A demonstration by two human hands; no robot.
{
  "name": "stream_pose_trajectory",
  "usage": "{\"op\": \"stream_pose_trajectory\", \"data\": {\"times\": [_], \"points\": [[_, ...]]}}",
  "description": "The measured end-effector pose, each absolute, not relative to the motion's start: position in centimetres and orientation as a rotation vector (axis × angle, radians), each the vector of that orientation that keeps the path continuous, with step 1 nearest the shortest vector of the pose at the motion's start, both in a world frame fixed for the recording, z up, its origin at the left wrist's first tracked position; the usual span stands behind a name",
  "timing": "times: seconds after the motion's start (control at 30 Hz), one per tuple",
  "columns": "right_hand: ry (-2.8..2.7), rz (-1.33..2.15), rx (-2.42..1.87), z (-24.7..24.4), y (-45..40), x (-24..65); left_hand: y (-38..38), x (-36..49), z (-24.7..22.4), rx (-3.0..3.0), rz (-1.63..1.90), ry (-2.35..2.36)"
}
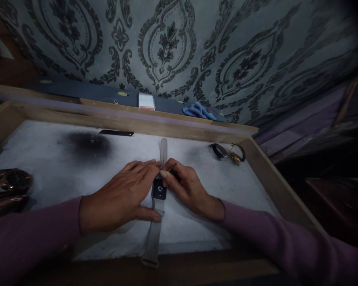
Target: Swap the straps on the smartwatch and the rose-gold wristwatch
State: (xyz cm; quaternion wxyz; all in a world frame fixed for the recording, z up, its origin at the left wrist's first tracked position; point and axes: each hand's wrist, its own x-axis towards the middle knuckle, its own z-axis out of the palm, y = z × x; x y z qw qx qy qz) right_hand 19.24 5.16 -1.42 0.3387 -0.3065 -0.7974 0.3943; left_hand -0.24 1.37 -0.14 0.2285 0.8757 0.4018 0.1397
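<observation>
Smartwatch: I see the smartwatch [159,190] lying with its dark screen upward on the white worktop [244,202], between the two hands; a pale ring and small dots show on the screen.
Strap: the upper strap [164,149] points away from me, beyond the fingers; the lower strap [152,242] comes toward the near edge.
Left hand: my left hand [119,194] is spread, not clenched, at the left side of the smartwatch; its fingertips are near the base of the upper strap, and its thumb reaches the lower strap.
Right hand: my right hand [191,186] is just beside the smartwatch, with bent fingers, thumb and forefinger close together at the screen's upper end; I cannot tell if they grip something there.
Black strip: the black strip [116,132] lies near the far rim, apart from both hands.
Right-side watches: the dark-strapped watches [220,151] rest in the far right corner.
</observation>
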Motion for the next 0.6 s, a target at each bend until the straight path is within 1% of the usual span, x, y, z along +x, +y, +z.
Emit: {"op": "stream_pose_trajectory", "data": {"times": [0.13,0.3,0.6], "points": [[-2.054,1.059,-0.803,-1.42,5.17,19.27,1.44,-0.16,0.00,2.381,0.375,1.109],[-2.057,1.065,-0.798,-1.26,5.16,19.26,1.42,-0.25,-0.23,2.339,0.454,1.093],[-2.119,0.994,-0.765,-1.34,5.27,19.38,1.40,-0.18,0.06,2.354,0.424,1.098]]}}
